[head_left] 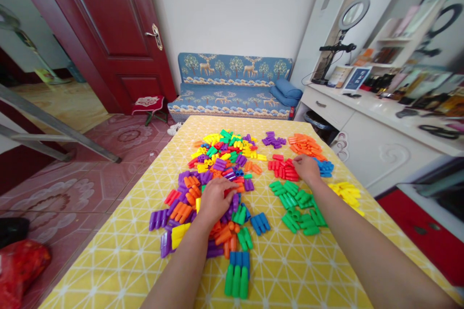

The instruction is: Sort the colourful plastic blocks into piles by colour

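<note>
A big mixed heap of plastic building blocks (217, 169) in many colours covers the middle of a table with a yellow patterned cloth (119, 251). My left hand (214, 199) rests on the near part of the heap, fingers curled over red and purple blocks. My right hand (306, 168) reaches to a pile of red blocks (283, 169), fingers bent down on its right edge. Sorted piles lie around it: orange (305, 145), purple (273, 140), blue (326, 167), green (299, 207) and yellow (346, 193).
A blue sofa (232, 87) stands beyond the table's far end, beside a dark red door (108, 29). At the right is a white dresser (366, 130) with a ring light (353, 12). A small stool (148, 105) and a red bag (20, 265) sit on the floor at left.
</note>
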Available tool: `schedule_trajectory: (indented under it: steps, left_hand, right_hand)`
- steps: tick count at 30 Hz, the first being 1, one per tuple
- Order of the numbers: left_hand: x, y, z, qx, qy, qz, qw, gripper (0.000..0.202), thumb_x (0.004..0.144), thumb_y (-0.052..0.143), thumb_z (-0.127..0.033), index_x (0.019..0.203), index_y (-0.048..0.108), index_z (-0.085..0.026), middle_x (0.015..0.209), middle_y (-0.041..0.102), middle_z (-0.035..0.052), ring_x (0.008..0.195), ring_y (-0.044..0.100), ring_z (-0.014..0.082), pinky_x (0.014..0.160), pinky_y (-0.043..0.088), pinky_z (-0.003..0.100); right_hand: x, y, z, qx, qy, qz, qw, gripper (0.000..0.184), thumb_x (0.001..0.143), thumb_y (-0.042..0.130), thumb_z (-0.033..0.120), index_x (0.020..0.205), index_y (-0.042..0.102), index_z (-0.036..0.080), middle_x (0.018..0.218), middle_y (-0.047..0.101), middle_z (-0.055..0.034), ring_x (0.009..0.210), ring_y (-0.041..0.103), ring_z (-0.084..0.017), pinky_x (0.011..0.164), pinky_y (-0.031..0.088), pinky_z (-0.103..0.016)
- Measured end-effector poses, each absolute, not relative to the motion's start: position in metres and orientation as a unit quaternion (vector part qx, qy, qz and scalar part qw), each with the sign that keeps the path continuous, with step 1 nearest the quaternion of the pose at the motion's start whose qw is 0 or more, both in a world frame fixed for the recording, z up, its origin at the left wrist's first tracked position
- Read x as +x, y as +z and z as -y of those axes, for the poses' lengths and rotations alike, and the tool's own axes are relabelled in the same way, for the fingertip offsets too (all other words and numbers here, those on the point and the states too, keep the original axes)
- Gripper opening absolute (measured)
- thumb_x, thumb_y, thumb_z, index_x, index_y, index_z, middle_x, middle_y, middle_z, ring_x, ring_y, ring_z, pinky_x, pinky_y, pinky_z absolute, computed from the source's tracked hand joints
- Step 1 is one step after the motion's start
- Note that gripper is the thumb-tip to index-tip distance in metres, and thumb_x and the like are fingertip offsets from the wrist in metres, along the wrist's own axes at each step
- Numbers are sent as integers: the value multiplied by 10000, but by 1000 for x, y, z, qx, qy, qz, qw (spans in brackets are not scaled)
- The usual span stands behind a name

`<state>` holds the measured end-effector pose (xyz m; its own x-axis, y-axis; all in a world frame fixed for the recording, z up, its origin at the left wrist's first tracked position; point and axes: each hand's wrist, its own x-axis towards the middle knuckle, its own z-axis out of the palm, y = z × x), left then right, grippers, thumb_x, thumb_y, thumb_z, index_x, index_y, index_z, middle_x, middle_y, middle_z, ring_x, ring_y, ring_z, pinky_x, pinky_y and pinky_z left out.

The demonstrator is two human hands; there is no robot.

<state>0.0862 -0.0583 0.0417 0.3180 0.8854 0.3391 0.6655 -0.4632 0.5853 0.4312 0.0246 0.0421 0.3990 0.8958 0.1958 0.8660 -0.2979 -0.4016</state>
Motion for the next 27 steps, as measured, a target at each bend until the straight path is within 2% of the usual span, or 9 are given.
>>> schedule_trajectory:
  steps: [4,7,9,12,15,19,27]
  left_hand:
    - [86,43,59,793,319,-490,172,209,833,628,-181,981,753,-258,972,733,27,952,650,202,884,486,342]
    - [87,44,59,793,319,-490,171,204,830,632,-181,977,752,-257,974,734,25,949,652,199,879,487,338]
    - [86,43,58,794,319,-490,167,198,833,633,-190,977,751,-256,978,735,27,952,651,201,882,486,340]
    - [86,41,58,795,321,-490,160,184,841,626,-205,967,750,-256,970,736,26,948,650,199,882,482,336]
    - [86,42,59,796,318,-489,161,166,864,599,-226,925,751,-248,932,734,24,909,650,188,843,482,317]
    - [87,47,62,796,317,-489,162,180,885,577,-274,849,748,-229,875,725,28,864,643,174,800,475,289]
    - [88,51,64,788,334,-486,179,146,860,599,-221,813,737,-207,867,699,27,835,631,158,786,473,271]
  right_hand:
    - [427,54,-21,-804,29,561,194,131,783,645,231,817,748,156,861,728,-104,837,675,-238,730,475,-285]
    - [409,65,-6,-795,-8,570,207,222,822,612,255,967,744,150,1028,694,-132,981,640,-258,841,469,-324]
    - [385,68,10,-754,-33,605,252,269,861,558,247,1065,715,169,1126,658,-118,1075,598,-246,921,444,-332]
    - [337,62,38,-646,15,698,308,223,846,559,203,1005,717,210,1060,670,-71,1011,610,-223,895,466,-330]
    - [294,46,60,-587,93,752,286,270,769,635,144,1011,714,233,1035,665,-63,979,606,-235,883,479,-357]
    - [270,27,69,-582,114,751,289,446,711,637,56,1118,685,232,1138,618,-84,1079,562,-259,952,452,-393]
    - [272,19,71,-581,124,723,353,365,767,567,73,1072,673,242,1098,611,-53,1055,573,-219,925,464,-356]
